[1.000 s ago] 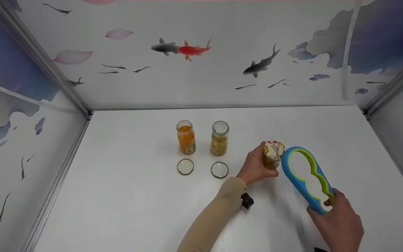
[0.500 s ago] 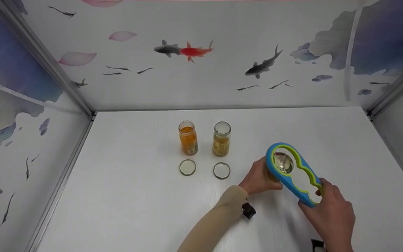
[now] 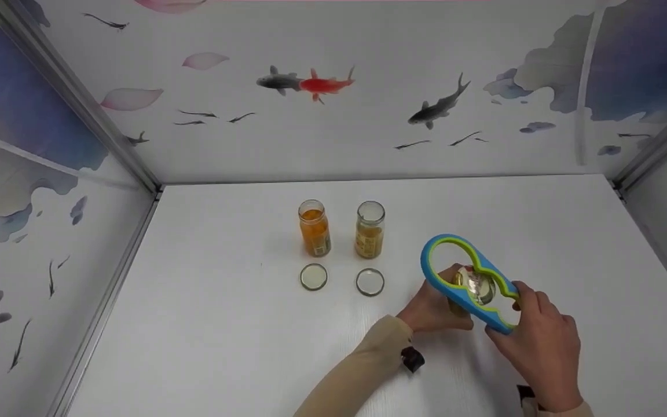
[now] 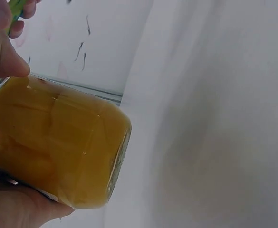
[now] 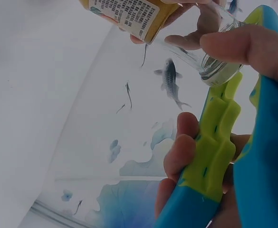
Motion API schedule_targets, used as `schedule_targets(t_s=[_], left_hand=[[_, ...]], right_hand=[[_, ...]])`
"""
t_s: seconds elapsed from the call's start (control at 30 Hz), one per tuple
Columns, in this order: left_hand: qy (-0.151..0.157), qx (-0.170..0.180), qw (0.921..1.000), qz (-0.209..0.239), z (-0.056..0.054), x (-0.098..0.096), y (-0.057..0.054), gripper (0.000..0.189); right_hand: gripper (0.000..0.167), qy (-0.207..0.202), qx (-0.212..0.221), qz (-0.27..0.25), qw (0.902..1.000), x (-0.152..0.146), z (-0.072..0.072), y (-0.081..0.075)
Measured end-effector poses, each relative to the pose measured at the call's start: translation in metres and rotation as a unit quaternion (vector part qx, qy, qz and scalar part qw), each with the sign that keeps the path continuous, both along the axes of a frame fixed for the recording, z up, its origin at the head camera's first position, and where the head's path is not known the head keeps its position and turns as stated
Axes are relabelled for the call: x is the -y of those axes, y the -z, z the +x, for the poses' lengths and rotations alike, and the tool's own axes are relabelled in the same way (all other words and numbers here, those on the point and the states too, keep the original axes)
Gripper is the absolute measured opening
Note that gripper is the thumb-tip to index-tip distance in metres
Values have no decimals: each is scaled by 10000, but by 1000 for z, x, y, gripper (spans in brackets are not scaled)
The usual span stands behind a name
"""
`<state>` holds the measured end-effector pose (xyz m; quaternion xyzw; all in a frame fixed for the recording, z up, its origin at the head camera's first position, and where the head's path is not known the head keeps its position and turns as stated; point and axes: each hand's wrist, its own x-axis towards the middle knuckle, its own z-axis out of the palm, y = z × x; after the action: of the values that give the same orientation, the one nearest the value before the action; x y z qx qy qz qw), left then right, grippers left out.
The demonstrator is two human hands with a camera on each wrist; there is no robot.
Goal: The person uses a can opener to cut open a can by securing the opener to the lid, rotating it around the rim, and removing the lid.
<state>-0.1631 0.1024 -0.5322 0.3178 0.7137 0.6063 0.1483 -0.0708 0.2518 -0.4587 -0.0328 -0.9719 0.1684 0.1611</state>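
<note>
My left hand [image 3: 435, 307] grips a glass jar of yellow-orange contents, held tilted above the table; the jar body [image 4: 58, 142] fills much of the left wrist view. Its patterned metal lid [image 3: 480, 286] shows through the middle opening of a blue and green jar opener [image 3: 478, 311]. The right hand [image 3: 548, 336] holds that opener by its near end, with fingers curled round one side in the right wrist view. The opener's green notched inner edge [image 5: 210, 137] lies close to the lid; whether they touch, I cannot tell.
Two lidless glass jars stand further back on the white table, one with orange contents [image 3: 315, 234] and one with paler yellow contents [image 3: 369, 237]. Before them lie two round lids, the left [image 3: 314, 277] and the right [image 3: 370, 282]. Printed wall panels [image 3: 333, 133] enclose the table.
The opener has moved left from beside the jar to over its lid, which showed first through the large end opening, now the middle one. The left hand and jar have come slightly nearer.
</note>
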Motion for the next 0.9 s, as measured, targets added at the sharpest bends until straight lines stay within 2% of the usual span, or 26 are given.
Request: schedule_targets(t_s=[0.2, 0.33, 0.47, 0.57, 0.67, 0.83, 0.87, 0.9], left_hand=[[90, 26, 9999, -72, 9, -2, -5, 81], [89, -38, 9999, -91, 16, 1, -15, 79], [71, 93, 9999, -61, 21, 6, -23, 77], [45, 310, 9994, -123, 23, 8, -18, 79], [61, 439, 9989, -127, 22, 7, -7, 82], [298, 292, 9990, 137, 19, 8, 7, 79], [403, 502, 9976, 239, 19, 9, 8, 77], [427, 508, 9975, 240, 19, 10, 9, 77]], right_hand=[[76, -201, 50, 132, 9997, -2, -1, -4], [76, -331, 164, 196, 9991, -3, -1, -5], [75, -475, 380, 262, 9978, -4, -1, -6], [76, -567, 673, 301, 9957, -4, -1, -6], [74, -636, 883, 313, 9936, -4, -2, -5], [65, -775, 926, 282, 9923, -3, -3, -1], [65, -808, 921, 284, 9921, -3, -3, -1], [65, -845, 918, 304, 9917, -2, -3, 0]])
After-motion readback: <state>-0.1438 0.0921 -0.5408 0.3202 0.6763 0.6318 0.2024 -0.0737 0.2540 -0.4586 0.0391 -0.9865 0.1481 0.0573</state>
